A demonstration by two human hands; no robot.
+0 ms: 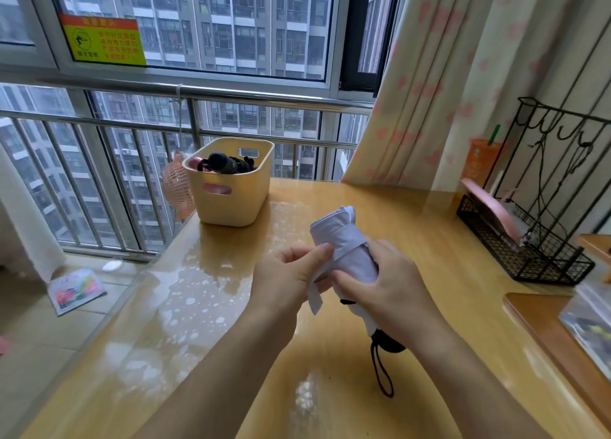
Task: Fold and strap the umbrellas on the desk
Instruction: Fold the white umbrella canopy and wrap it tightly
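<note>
Umbrella (344,237), white and folded, is over the near middle of the worktop (198,306). The left grip (284,276) pinches its white strap (315,298). The right grip (386,283) clasps the bundle above the black handle (388,342). At the far left, a yellow basket (231,203) holds black items.

White umbrella (344,240), black handle (388,341) — pale yellow basket (231,203), cream curtain (446,74) with pink hearts, black wire rack (529,256).
</note>
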